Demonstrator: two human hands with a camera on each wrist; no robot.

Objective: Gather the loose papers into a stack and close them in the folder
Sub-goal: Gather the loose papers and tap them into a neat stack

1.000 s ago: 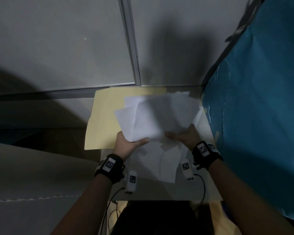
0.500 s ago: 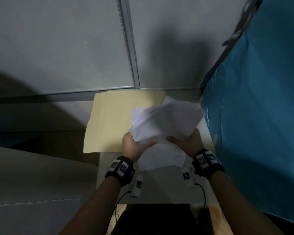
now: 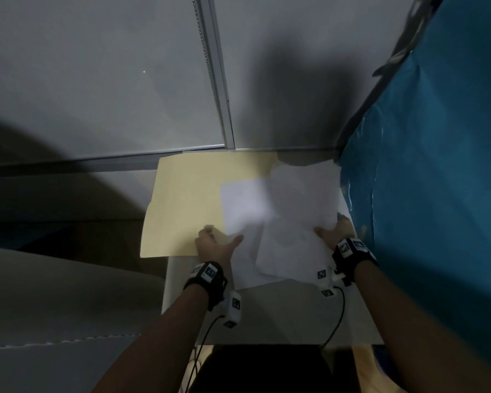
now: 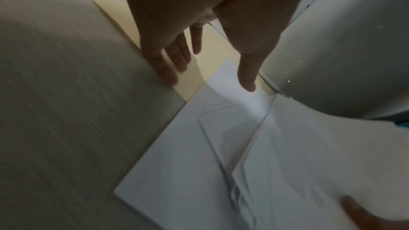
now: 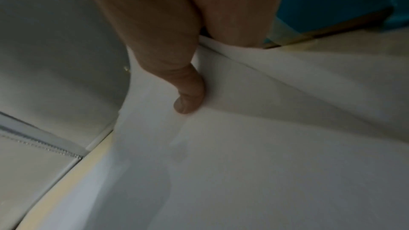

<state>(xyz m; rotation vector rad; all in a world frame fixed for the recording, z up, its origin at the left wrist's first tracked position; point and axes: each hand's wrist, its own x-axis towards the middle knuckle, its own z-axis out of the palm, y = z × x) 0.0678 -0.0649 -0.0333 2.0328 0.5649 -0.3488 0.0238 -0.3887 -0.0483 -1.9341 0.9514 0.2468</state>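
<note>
No readable text or numbers appear on anything in view.

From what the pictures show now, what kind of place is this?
Probably a cramped office or storage corner, though I cannot be sure. A manila folder lies open on a small pale table pushed against a grey wall panel, and a blue plastic sheet hangs on the right.

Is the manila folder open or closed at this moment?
Open. The manila folder lies flat and spread, and the white papers sit uncovered, partly on it.
</note>
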